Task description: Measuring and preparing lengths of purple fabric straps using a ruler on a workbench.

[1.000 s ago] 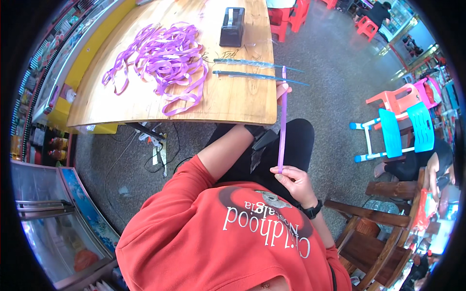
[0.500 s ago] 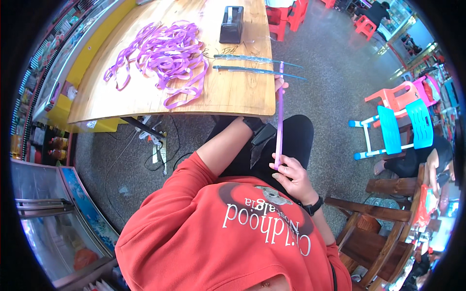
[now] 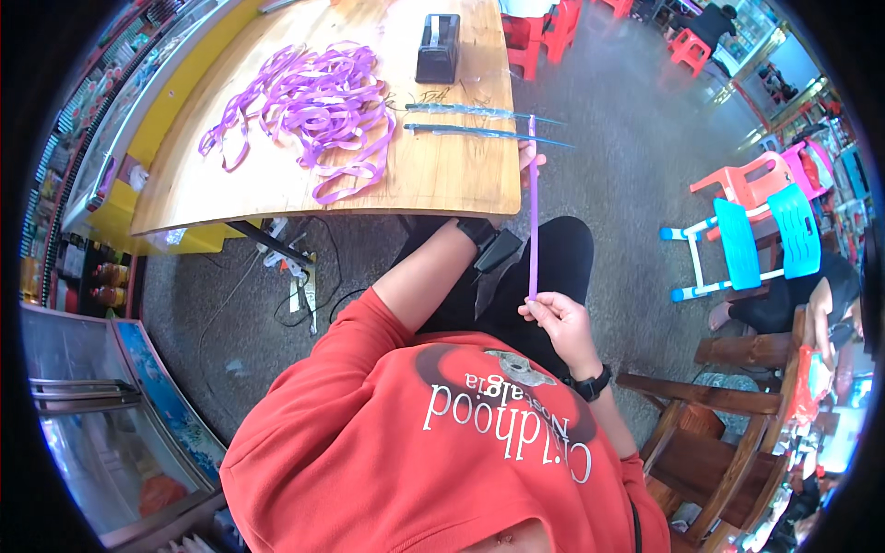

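A narrow purple ribbon runs straight out beside the table's right edge. My right hand pinches its near end between thumb and fingers, above my right thigh. My left hand is mostly hidden under the table corner; its visible fingertips close on the ribbon near the far end. Two thin blue strips with clear film lie across the table's edge, their ends jutting past it next to the ribbon's tip. On the tabletop rests a loose tangled heap of purple ribbon.
A black tape dispenser stands at the back of the wooden table. Blue folding chair, coral stool and wooden chair are on the right, near another person. Cables lie on the floor beneath.
My right hand has shifted slightly away from my body along the ribbon, and its fingers have drawn together into a tighter pinch. My left hand stays by the table corner.
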`<state>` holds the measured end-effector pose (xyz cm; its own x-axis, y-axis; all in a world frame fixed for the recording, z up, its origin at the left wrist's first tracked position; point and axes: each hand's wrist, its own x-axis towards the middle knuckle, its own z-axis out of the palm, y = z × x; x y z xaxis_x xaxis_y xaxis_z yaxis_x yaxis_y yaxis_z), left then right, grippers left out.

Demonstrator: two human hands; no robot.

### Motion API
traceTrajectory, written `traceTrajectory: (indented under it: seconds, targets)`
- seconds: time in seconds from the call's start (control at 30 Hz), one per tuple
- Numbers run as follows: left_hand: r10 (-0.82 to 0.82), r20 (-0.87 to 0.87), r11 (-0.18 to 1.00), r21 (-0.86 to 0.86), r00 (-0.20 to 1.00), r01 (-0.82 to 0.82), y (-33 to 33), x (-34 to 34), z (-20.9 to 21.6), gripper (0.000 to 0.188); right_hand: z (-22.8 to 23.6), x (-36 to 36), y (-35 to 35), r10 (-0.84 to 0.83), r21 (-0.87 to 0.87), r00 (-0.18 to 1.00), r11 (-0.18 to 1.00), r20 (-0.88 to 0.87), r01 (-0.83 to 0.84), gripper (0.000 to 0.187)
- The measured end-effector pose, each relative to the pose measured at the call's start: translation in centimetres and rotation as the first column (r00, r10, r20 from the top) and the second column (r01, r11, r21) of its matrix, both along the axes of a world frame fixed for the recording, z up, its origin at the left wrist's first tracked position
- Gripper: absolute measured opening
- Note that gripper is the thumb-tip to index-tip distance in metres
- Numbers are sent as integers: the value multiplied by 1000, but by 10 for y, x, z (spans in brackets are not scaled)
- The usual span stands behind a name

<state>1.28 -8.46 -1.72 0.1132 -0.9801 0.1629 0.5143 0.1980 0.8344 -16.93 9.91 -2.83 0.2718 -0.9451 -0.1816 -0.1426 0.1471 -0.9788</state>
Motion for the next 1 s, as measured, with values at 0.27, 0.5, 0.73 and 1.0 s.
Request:
traceTrajectory:
  seconds: [0.27, 0.5, 0.73, 1.0]
  targets:
    - [-98, -19, 995, 5, 995, 98, 1, 7, -5, 23, 0, 3, 2, 81, -218, 997, 972, -19, -83, 17]
    - [-172, -9, 985, -18, 985, 172, 6, 11, -8, 20, 0, -1, 4, 21, -249, 982, 966, -186, -68, 17]
    - [-278, 96, 960, 52, 956, 274, 23, 18, -10, 26, -5, 0, -1, 9, -62, 988, 998, -153, -19, 17]
    - [-278, 86, 956, 118, 957, 268, 40, 16, -6, 25, -9, -5, -14, -41, -48, 999, 998, -10, 40, 23]
